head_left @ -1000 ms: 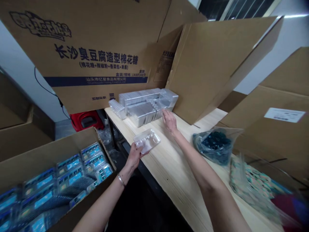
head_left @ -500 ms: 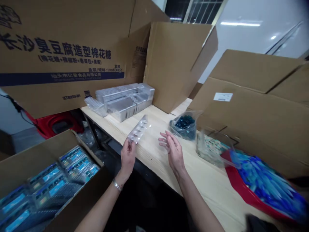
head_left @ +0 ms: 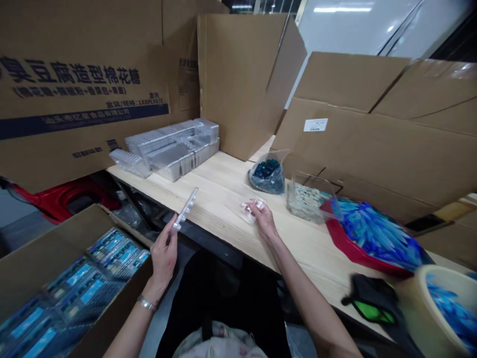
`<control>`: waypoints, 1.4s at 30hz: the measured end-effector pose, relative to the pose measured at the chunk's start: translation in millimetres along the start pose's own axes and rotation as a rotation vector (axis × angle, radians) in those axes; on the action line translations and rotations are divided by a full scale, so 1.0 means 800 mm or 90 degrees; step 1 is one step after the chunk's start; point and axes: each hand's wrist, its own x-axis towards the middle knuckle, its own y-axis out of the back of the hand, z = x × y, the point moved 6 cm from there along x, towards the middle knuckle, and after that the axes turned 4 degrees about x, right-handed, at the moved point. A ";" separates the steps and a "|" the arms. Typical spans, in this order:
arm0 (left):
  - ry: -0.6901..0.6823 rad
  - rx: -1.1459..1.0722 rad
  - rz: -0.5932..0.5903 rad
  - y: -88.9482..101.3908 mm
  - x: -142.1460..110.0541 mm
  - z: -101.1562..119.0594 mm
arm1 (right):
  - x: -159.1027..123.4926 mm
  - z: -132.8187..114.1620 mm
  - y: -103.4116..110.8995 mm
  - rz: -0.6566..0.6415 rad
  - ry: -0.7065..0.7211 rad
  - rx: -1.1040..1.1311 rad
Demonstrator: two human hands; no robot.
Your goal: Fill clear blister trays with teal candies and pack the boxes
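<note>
My left hand [head_left: 165,251] pinches the near end of a narrow clear plastic blister tray [head_left: 185,209], turned almost edge-on so its bumps face right. It is held above the front edge of the table. Over the tabletop, my right hand [head_left: 264,217] has its fingers closed on a clear plastic piece [head_left: 247,213]; its exact shape is hard to make out against the wood. Behind that hand sits a clear bag of dark teal pieces [head_left: 269,174]. Just right of the bag is a clear box of small pale pieces [head_left: 306,200].
Stacked clear trays [head_left: 171,149] stand at the table's back left. A red basin [head_left: 343,248] of blue strips, a black-and-green item [head_left: 374,298] and a cream bucket [head_left: 421,303] line the right. Packaged blue goods fill a carton [head_left: 112,214] at lower left. Large cardboard boxes [head_left: 242,74] wall the back.
My view has swung right and down, bringing the bucket in. The left hand's tray has turned edge-on. My right fingers, stretched out before, are now closed on a clear piece.
</note>
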 end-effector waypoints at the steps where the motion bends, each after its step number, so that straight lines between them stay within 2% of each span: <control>1: 0.000 0.008 -0.002 0.005 -0.003 -0.002 | 0.009 -0.003 -0.011 -0.027 0.064 -0.081; 3: 0.008 0.027 0.003 0.014 -0.009 -0.008 | 0.027 -0.007 -0.045 -0.108 0.202 -0.257; 6: 0.012 0.042 -0.001 0.021 -0.018 -0.017 | 0.050 0.012 -0.110 -0.310 0.346 -0.475; 9: -0.002 0.017 -0.032 0.023 -0.026 -0.022 | 0.076 0.047 -0.158 -0.511 0.375 -0.636; 12: -0.009 -0.028 -0.050 0.029 -0.030 -0.024 | 0.103 0.061 -0.177 -0.582 0.358 -0.729; 14: -0.028 -0.037 -0.059 0.034 -0.028 -0.022 | 0.110 0.052 -0.181 -0.562 0.353 -0.726; 15: -0.044 -0.031 -0.066 0.035 -0.026 -0.019 | 0.109 0.043 -0.181 -0.523 0.350 -0.700; 17: -0.078 -0.008 -0.085 0.033 -0.020 -0.015 | 0.094 0.019 -0.175 -0.393 0.300 -0.587; 19: -0.117 0.020 -0.106 0.026 -0.014 -0.012 | 0.061 0.006 -0.166 -0.283 0.149 -0.407; 20: -0.138 0.033 -0.118 0.020 -0.012 -0.010 | 0.037 0.008 -0.167 -0.288 0.032 -0.302; 22: -0.189 0.056 -0.154 0.004 -0.010 -0.004 | -0.020 0.012 -0.180 -0.362 -0.188 -0.099; 23: -0.214 0.064 -0.180 -0.006 -0.010 -0.001 | -0.043 0.010 -0.185 -0.378 -0.246 -0.037; 24: -0.234 0.065 -0.214 -0.016 -0.012 0.003 | -0.059 0.005 -0.188 -0.365 -0.265 0.001; 26: -0.233 0.038 -0.291 -0.033 -0.015 0.008 | -0.069 -0.007 -0.185 -0.308 -0.233 0.016; 27: -0.204 0.005 -0.328 -0.041 -0.015 0.008 | -0.067 -0.014 -0.181 -0.277 -0.199 0.007; 29: -0.086 -0.101 -0.372 -0.050 -0.010 0.003 | -0.061 -0.026 -0.175 -0.258 -0.144 -0.019; 30: -0.008 -0.159 -0.363 -0.052 -0.005 -0.002 | -0.060 -0.031 -0.175 -0.269 -0.125 -0.030; 32: 0.140 -0.251 -0.295 -0.052 0.007 -0.012 | -0.065 -0.038 -0.178 -0.297 -0.089 -0.060; 34: 0.232 -0.300 -0.212 -0.051 0.015 -0.014 | -0.077 -0.043 -0.183 -0.303 -0.030 -0.140; 36: 0.245 -0.339 -0.188 -0.054 0.019 -0.003 | -0.093 -0.049 -0.187 -0.281 0.069 -0.262; 38: 0.225 -0.385 -0.206 -0.060 0.018 0.016 | -0.110 -0.058 -0.195 -0.281 0.174 -0.353; 40: 0.220 -0.430 -0.227 -0.064 0.012 0.032 | -0.123 -0.067 -0.200 -0.298 0.241 -0.360; 42: 0.240 -0.466 -0.237 -0.066 0.005 0.039 | -0.128 -0.076 -0.199 -0.313 0.252 -0.313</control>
